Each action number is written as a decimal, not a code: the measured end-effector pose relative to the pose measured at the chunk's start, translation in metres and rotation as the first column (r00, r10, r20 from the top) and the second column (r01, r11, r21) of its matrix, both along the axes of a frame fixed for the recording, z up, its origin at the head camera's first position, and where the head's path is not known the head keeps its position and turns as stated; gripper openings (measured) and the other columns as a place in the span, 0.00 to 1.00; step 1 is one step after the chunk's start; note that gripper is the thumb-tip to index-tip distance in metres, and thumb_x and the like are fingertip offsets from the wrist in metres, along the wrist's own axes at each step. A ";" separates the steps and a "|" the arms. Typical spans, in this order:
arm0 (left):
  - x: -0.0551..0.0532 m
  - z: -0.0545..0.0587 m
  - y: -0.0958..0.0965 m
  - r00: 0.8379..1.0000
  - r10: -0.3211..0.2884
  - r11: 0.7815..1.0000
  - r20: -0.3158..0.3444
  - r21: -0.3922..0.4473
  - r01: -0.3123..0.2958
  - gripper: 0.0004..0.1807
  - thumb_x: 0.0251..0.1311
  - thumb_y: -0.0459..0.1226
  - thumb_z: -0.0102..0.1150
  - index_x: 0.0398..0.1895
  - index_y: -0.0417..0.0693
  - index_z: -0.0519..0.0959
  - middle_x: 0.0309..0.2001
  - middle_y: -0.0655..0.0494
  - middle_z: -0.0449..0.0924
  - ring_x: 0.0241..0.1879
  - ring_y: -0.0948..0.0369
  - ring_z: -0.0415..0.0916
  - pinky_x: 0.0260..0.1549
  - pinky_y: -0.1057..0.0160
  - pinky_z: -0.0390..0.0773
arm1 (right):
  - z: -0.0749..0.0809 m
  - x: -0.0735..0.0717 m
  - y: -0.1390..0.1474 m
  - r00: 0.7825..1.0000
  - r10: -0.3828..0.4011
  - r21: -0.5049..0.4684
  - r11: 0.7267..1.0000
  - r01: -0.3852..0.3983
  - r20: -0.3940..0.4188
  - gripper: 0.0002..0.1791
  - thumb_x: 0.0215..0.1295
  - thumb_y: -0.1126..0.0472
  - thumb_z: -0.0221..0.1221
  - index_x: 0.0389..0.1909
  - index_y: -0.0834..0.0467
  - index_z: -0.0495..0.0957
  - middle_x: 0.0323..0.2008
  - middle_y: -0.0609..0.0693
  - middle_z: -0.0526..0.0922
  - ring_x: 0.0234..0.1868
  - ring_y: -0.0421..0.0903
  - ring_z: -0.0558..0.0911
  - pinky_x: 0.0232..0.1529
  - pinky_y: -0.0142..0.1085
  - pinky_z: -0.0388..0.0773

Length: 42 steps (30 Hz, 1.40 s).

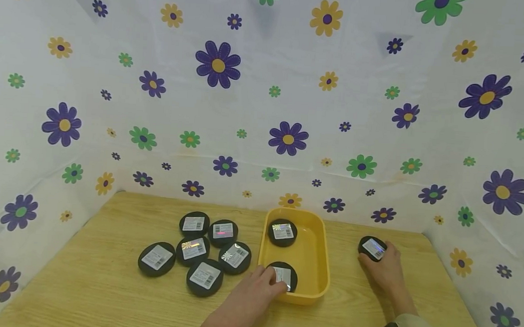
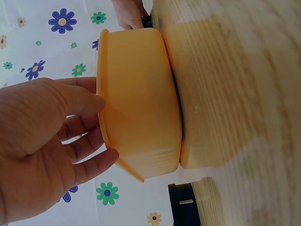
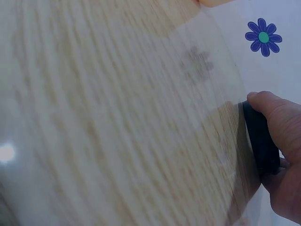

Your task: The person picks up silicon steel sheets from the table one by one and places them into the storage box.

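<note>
Black disc (image 1: 372, 248) pinched by right hand (image 1: 387, 271), left hand (image 1: 255, 290) bent over yellow tray (image 1: 313, 251), its grip unclear

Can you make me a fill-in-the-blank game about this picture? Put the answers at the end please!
1. Left of the rectangular yellow plastic box, exactly ____ round black discs with white labels lie on the light brown wood-grain table.
2. Right of the box, the person's right hand grips just ____ disc.
3. The white sheet behind the table is printed with purple, green and yellow-orange ____.

Missing words: six; one; flowers.
</note>
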<state>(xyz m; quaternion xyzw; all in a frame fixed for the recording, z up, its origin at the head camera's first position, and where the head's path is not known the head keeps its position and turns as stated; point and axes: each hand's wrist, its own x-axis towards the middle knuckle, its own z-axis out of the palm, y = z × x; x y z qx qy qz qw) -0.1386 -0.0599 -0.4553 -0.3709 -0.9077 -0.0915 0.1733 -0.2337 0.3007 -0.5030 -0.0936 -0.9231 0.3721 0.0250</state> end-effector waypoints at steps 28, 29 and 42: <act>0.000 0.004 -0.002 1.000 0.002 1.000 0.008 -0.015 -0.002 0.13 0.57 0.30 0.60 0.39 0.60 0.79 0.34 0.60 0.65 0.35 0.62 0.64 0.30 0.70 0.65 | 0.007 0.001 -0.003 1.000 -0.012 -0.047 0.999 0.012 -0.006 0.55 0.63 0.54 0.64 0.73 0.75 0.36 0.65 0.80 0.50 0.64 0.74 0.60 0.66 0.64 0.59; 0.000 0.004 -0.002 1.000 0.001 1.000 0.005 -0.014 -0.001 0.13 0.57 0.30 0.60 0.39 0.60 0.79 0.34 0.60 0.65 0.35 0.62 0.63 0.30 0.70 0.65 | 0.007 0.000 -0.003 1.000 -0.010 -0.052 0.999 0.010 -0.008 0.55 0.62 0.56 0.64 0.73 0.75 0.36 0.65 0.80 0.49 0.64 0.74 0.60 0.66 0.65 0.59; -0.001 0.000 -0.004 1.000 -0.002 1.000 -0.007 -0.002 0.002 0.15 0.55 0.30 0.61 0.39 0.61 0.79 0.34 0.61 0.65 0.35 0.62 0.63 0.29 0.71 0.62 | 0.011 -0.012 -0.003 1.000 -0.023 -0.096 0.995 0.021 -0.013 0.57 0.61 0.56 0.65 0.74 0.75 0.34 0.68 0.81 0.48 0.66 0.74 0.58 0.66 0.64 0.57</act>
